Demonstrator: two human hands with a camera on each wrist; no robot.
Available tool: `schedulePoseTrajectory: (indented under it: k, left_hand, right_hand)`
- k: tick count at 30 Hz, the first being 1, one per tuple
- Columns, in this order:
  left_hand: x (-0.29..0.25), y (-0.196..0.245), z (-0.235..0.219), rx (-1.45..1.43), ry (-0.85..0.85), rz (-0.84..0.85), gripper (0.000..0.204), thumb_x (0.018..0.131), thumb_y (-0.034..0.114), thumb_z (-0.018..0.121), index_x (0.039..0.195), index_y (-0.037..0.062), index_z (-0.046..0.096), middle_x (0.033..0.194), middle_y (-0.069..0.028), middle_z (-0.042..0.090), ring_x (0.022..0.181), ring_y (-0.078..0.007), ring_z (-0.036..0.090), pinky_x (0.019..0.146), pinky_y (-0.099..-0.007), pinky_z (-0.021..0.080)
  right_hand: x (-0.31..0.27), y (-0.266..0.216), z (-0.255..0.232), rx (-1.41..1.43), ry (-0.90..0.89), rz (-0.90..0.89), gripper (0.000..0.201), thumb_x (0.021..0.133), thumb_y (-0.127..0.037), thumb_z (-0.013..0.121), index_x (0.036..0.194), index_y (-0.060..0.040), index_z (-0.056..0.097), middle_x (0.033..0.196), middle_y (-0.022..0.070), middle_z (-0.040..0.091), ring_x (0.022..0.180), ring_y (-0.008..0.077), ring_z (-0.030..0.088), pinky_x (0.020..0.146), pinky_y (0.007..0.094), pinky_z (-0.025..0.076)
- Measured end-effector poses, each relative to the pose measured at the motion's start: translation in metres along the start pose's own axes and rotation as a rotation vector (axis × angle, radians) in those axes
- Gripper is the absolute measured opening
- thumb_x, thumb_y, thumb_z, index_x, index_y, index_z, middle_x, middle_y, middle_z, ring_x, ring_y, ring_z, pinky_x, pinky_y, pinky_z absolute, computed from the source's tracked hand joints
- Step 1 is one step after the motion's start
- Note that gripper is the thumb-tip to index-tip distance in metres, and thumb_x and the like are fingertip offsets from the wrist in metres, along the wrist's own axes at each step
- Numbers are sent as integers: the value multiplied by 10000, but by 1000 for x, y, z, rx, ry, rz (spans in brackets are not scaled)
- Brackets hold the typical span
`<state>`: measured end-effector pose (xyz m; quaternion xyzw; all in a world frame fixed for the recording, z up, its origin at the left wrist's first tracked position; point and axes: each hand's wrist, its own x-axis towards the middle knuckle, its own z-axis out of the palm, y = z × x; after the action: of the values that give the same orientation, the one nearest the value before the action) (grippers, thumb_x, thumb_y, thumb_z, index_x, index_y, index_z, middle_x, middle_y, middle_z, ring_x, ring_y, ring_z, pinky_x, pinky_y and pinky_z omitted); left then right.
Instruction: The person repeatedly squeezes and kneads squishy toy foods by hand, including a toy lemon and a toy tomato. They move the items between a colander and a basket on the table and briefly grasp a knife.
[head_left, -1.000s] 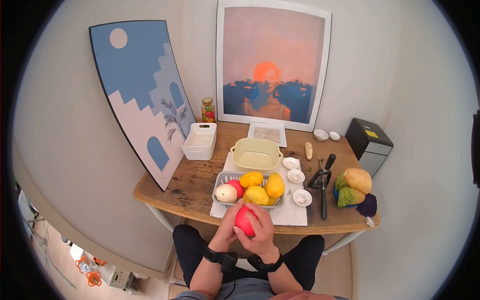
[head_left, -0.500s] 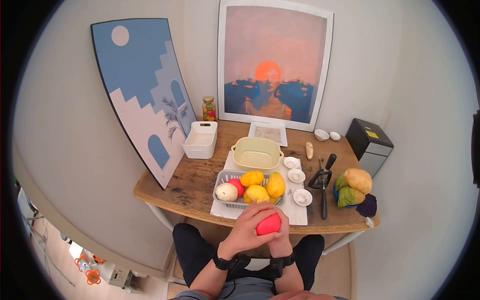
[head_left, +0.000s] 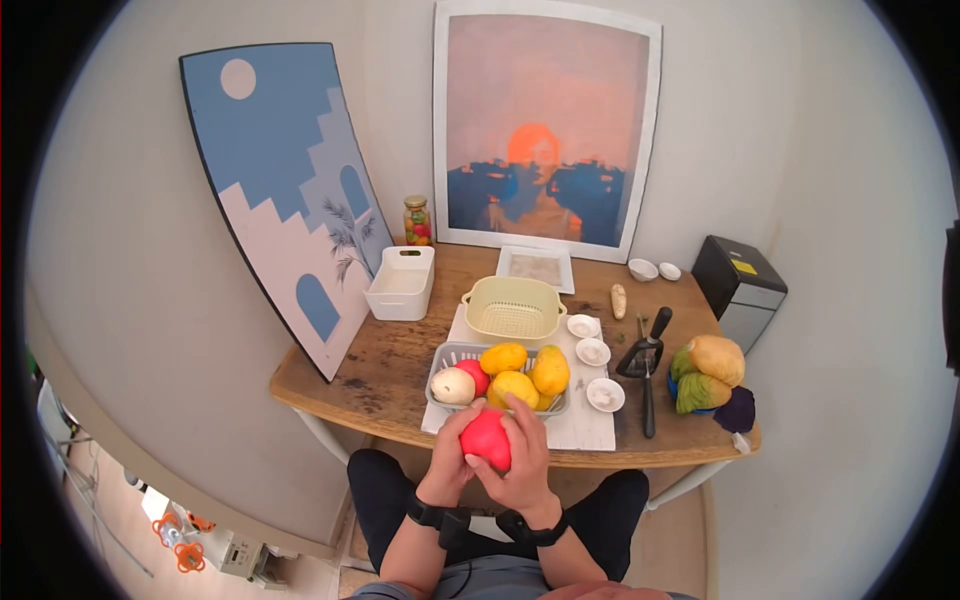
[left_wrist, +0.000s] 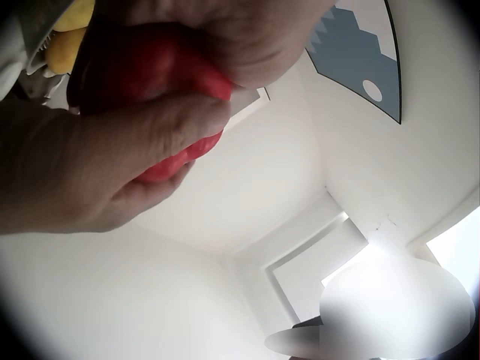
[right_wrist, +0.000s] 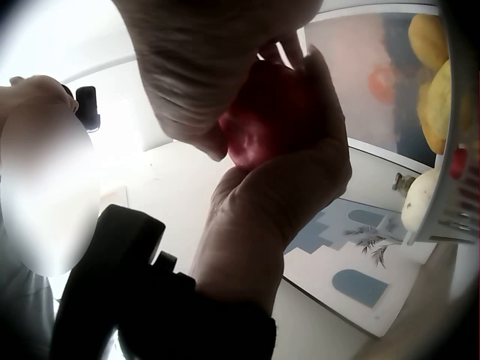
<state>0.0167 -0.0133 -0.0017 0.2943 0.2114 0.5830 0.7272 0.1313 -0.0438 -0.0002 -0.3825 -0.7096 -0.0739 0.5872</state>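
Note:
Both hands hold a round, glossy red fruit (head_left: 487, 440) over the near table edge, just in front of the grey basket (head_left: 465, 408). My left hand (head_left: 447, 462) cups it from the left. My right hand (head_left: 522, 462) grips the other side, fingers curved over the top and thumb underneath. In the left wrist view, the red fruit (left_wrist: 161, 71) bulges in rounded lobes between the fingers. Yellow mango-like fruits (head_left: 551, 370), another red fruit (head_left: 471, 375) and a pale round vegetable (head_left: 453, 386) lie in the basket.
Behind the basket stands a cream colander (head_left: 513, 284). Small white dishes (head_left: 593, 352) line its right. Farther right are a black-handled tool (head_left: 645, 355), a pile of squash (head_left: 715, 360) and a black box (head_left: 740, 265). A white bin (head_left: 400, 305) and a jar (head_left: 417, 222) stand left.
The hands turn the red fruit between them. Half a second ago they were farther right, the left hand wrapped over the top; now they are back left, one on each side.

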Motion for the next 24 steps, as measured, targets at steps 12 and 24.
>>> schedulePoseTrajectory:
  k: [12, 24]
  left_hand:
    - [-13, -9, 31, 1279, -193, 588, 544, 804, 253, 718, 1244, 9, 513, 1151, -154, 610, 1130, -286, 566, 1020, -384, 399]
    - [-3, -14, 18, 851, -88, 678, 254, 767, 142, 728, 958, 12, 624, 971, -126, 665, 982, -264, 627, 925, -369, 472]
  right_hand:
    - [-22, 32, 1, 1160, 313, 1012, 261, 929, -201, 516, 1074, 4, 585, 1085, 134, 617, 972, 224, 618, 847, 346, 499]
    - [-17, 12, 0, 791, 57, 770, 447, 974, -308, 460, 1250, 44, 482, 1219, 171, 565, 1134, 268, 548, 957, 370, 434]
